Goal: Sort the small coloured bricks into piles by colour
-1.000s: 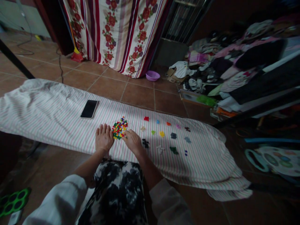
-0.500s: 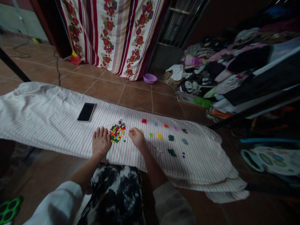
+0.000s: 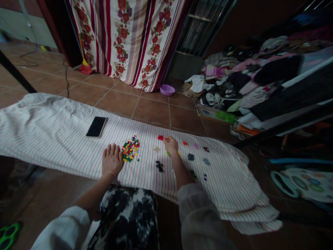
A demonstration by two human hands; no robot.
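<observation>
My left hand (image 3: pixel 112 160) lies flat on the striped cloth (image 3: pixel 70 149), fingers stretched out, beside a heap of small mixed-colour pieces (image 3: pixel 130 150). My right hand (image 3: pixel 171 145) pinches a small red piece (image 3: pixel 165 139) just right of a little red cluster (image 3: pixel 160 138). Around that hand lie clusters sorted by colour: beige pieces (image 3: pixel 156 149), black pieces (image 3: pixel 159 166), orange pieces (image 3: pixel 185 143), pink pieces (image 3: pixel 195 146), dark grey pieces (image 3: pixel 190 157), light grey pieces (image 3: pixel 206 161) and dark blue pieces (image 3: pixel 205 177). The hand and forearm partly cover lime, yellow and green ones.
A phone (image 3: pixel 96 126) rests on the cloth beyond my left hand. On the tiled floor behind stand a purple basin (image 3: pixel 167 90) and a red broom (image 3: pixel 85 68) by a flowered curtain (image 3: pixel 125 41). Clothes and shoes (image 3: pixel 226 80) are heaped at the right.
My right hand has moved right with the red piece, from beside the mixed heap to the red cluster. The black cluster is now uncovered. My left hand stays flat in place.
</observation>
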